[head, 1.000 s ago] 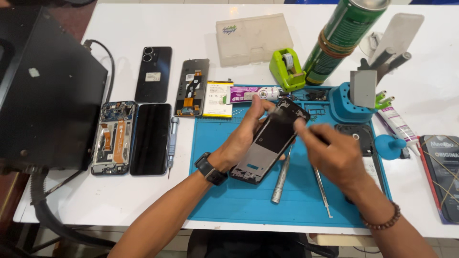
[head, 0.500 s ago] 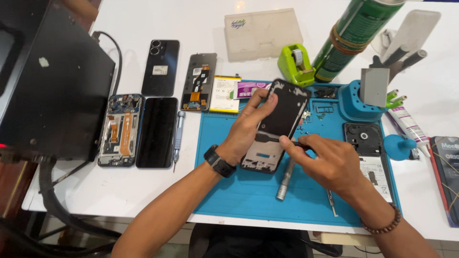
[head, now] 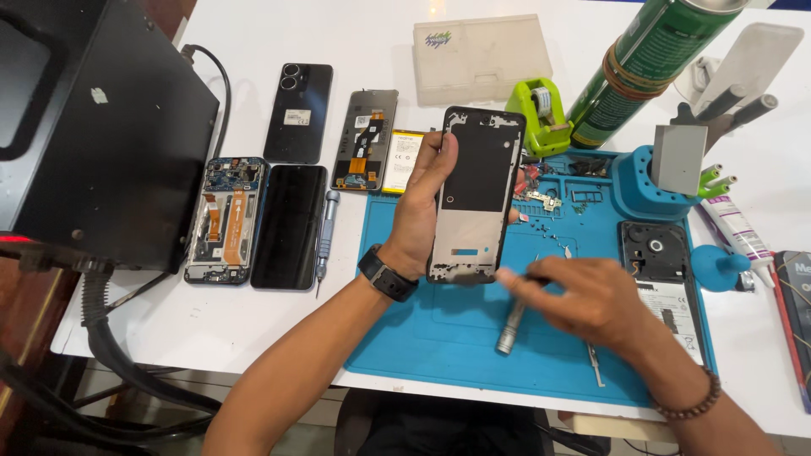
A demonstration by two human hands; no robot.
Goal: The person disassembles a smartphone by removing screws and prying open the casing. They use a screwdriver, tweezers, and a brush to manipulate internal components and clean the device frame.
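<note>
Left hand [head: 420, 211] raised above the blue mat [head: 439, 338], forearm angled up from lower left, thumb and fingers clamped on the phone frame [head: 475, 194] edges. Right hand [head: 591, 304] low over the mat, just right of the frame's bottom end, fingers pinched, motion-blurred.

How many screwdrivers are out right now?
2 plainly visible: one screwdriver on the table left of the mat, one on the mat below the right hand. More tools may be hidden.
</note>
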